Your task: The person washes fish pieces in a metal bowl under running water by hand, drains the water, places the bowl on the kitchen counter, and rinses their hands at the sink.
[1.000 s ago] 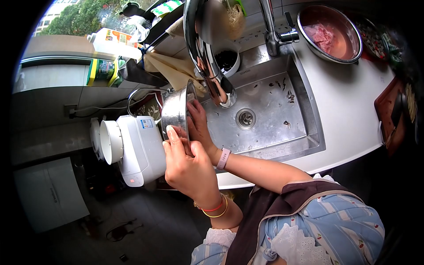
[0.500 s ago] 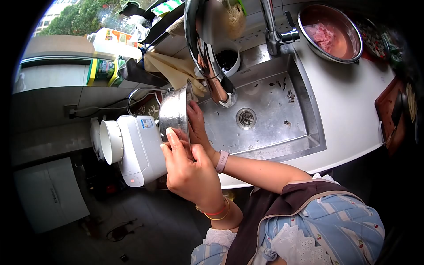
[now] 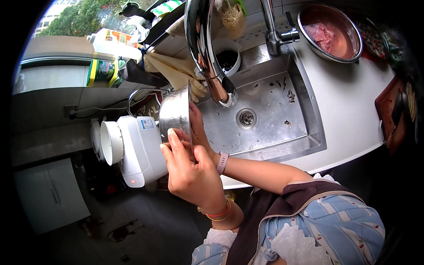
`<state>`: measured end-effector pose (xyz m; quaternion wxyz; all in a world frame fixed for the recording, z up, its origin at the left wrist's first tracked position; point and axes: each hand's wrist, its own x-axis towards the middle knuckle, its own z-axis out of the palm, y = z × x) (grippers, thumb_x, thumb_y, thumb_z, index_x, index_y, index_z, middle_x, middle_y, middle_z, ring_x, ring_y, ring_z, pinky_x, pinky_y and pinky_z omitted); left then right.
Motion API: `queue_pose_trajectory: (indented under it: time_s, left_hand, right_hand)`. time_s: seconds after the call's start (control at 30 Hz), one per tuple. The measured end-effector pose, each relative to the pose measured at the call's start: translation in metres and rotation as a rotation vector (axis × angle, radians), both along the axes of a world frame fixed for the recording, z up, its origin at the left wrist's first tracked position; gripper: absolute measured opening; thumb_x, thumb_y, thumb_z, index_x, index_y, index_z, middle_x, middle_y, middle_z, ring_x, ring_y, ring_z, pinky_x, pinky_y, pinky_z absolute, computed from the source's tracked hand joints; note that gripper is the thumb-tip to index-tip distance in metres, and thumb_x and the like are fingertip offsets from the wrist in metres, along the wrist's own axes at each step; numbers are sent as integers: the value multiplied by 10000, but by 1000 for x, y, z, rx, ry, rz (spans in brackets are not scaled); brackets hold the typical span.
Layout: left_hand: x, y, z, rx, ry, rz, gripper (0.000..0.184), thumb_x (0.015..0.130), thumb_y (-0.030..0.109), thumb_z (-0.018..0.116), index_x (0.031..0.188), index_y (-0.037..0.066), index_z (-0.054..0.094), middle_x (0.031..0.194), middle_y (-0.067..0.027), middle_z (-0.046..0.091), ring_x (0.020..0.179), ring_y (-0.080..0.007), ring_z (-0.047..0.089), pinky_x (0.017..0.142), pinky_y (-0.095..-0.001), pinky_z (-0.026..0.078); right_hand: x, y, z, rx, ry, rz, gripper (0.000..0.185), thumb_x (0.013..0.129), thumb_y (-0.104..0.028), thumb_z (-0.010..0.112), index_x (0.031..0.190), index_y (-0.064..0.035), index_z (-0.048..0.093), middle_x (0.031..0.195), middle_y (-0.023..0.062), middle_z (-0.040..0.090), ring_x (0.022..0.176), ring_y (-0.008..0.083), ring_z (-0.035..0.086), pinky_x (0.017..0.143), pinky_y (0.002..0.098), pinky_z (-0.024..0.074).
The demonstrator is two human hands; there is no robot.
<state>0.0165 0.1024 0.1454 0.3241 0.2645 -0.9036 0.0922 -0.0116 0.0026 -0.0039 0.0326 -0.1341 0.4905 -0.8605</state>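
Note:
A shiny metal bowl (image 3: 173, 114) is tipped on its side, with its opening turned toward the sink. My left hand (image 3: 192, 172) grips its near edge, fingers against the outside and thumb by the rim. At the bowl's opening is my right hand (image 3: 198, 128), wearing a pink watch band (image 3: 222, 162). The rim covers most of its fingers, so their grip is hidden, as is the bowl's inside. Right beside the bowl, the steel sink (image 3: 269, 128) has dark scraps on its bottom around a drain (image 3: 246, 118).
A chrome faucet (image 3: 216, 84) arches over the sink near the bowl. White appliance (image 3: 143, 150) stands left of the bowl. Rubber gloves (image 3: 174, 73) hang behind. A metal basin with pink meat (image 3: 322, 37) stands on the white counter (image 3: 340, 106). A cutting board (image 3: 388, 110) lies at the right edge.
The bowl has turned slightly, and less of its opening shows. My left hand has shifted a little right and down with it. My right hand stays at the opening.

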Motion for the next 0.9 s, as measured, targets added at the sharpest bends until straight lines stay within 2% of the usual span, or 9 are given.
queue_pose_trajectory:
  time_s: [0.1, 0.2, 0.27, 0.5, 0.57, 0.6, 0.67, 0.8, 0.9]
  left_hand:
    - [-1, 0, 0, 47, -18, 45, 425, 675, -33, 564, 1096, 0, 608, 893, -127, 646, 620, -212, 616, 526, -288, 469]
    - [-4, 2, 1, 52, 67, -3, 298, 677, -34, 563, 971, -20, 606, 861, -113, 639, 562, -184, 582, 524, -281, 458]
    - [-5, 11, 8, 279, 102, 160, 135, 677, -31, 564, 807, 1, 543, 744, -80, 599, 500, -165, 530, 502, -285, 430]
    - [2, -1, -3, 53, 21, 19, 119, 681, -9, 565, 702, 31, 455, 595, -58, 478, 450, -207, 457, 464, -317, 369]
    - [2, 2, -1, 157, -86, 128, 109, 664, 9, 594, 676, 64, 500, 933, -197, 637, 694, -335, 627, 515, -379, 478]
    - [2, 0, -2, 155, -87, 128, 109, 664, 9, 594, 676, 64, 500, 933, -197, 637, 694, -335, 627, 515, -379, 478]
    - [1, -5, -6, 63, 3, 10, 125, 694, -7, 543, 670, 23, 425, 626, -77, 461, 481, -235, 467, 472, -327, 378]
    - [-2, 0, -4, 31, -1, 21, 125, 693, -14, 541, 669, 20, 422, 659, -84, 464, 492, -246, 473, 474, -334, 381]
    - [0, -4, -7, 9, -11, -4, 126, 694, -12, 543, 670, 19, 423, 675, -88, 468, 497, -256, 480, 474, -337, 382]
  right_hand:
    - [3, 9, 14, -1, -16, -25, 466, 912, -316, 464, 1319, -95, 411, 1365, 247, 265, 1254, 376, 276, 1048, 418, 211]
    - [3, 14, 18, 16, -45, -60, 465, 914, -319, 462, 1320, -98, 411, 1366, 248, 265, 1252, 378, 278, 1048, 418, 208]
    - [2, 18, 23, 34, -40, -61, 464, 914, -318, 460, 1321, -99, 411, 1368, 248, 264, 1249, 379, 280, 1048, 418, 206]
    - [11, 13, 7, 67, -74, -17, 465, 914, -313, 458, 1328, -106, 405, 1364, 250, 276, 1258, 383, 268, 1051, 433, 194]
    - [9, 14, 8, 105, -70, 20, 466, 915, -313, 457, 1330, -109, 402, 1365, 251, 275, 1261, 384, 265, 1052, 437, 193]
    - [10, 15, 7, 106, -75, 11, 469, 917, -319, 453, 1333, -110, 398, 1366, 250, 274, 1265, 384, 261, 1053, 440, 195]
    - [11, 9, 3, 107, -87, 10, 472, 919, -325, 449, 1336, -111, 394, 1367, 249, 273, 1268, 384, 258, 1053, 442, 197]
    - [9, -15, -10, -389, -395, 313, 462, 925, -331, 435, 1327, -106, 401, 1360, 247, 279, 1257, 386, 273, 1045, 440, 219]
    - [12, -26, -25, -359, -454, 354, 449, 925, -322, 432, 1318, -107, 409, 1342, 249, 299, 1249, 388, 281, 1037, 443, 230]
